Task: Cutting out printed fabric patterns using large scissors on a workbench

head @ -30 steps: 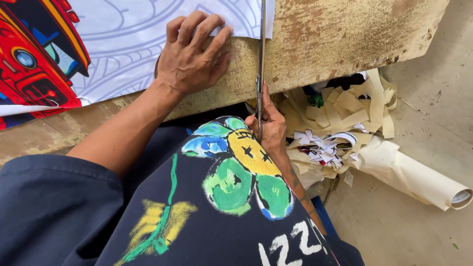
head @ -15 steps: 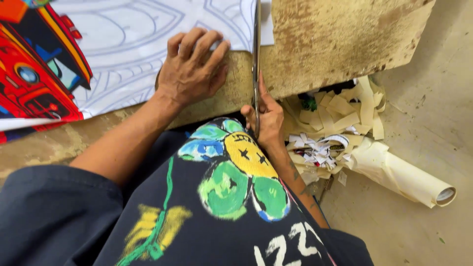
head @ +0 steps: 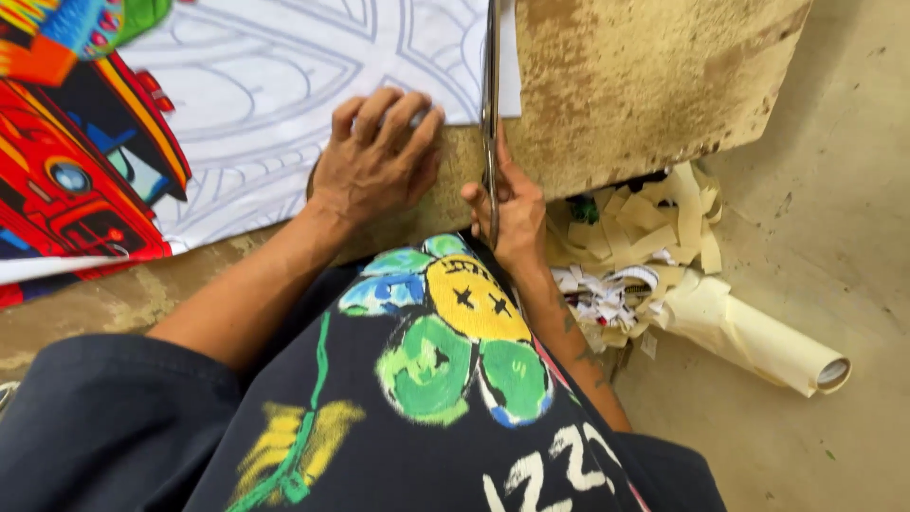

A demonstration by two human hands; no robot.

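On worn tabletop (head: 645, 85), white sheet (head: 284, 104) with grey line pattern, left hand (head: 374, 156) flat on its edge, fingers spread, right hand (head: 517, 213) clamped on scissors (head: 491, 104), blades along sheet's right edge.

Your left hand (head: 379, 156) lies flat, fingers spread, on the near edge of the white printed sheet (head: 284, 104), pinning it to the worn tabletop (head: 645, 85). Just right of it, your right hand (head: 512, 213) grips the handles of long scissors (head: 491, 104), whose blades run away from you along the sheet's right edge. Left of your left hand lies a bright red and multicoloured print (head: 66, 180). Beyond your right hand, on the floor (head: 834, 209), paper scraps (head: 635, 256) lie heaped beside a cream paper roll (head: 758, 337).
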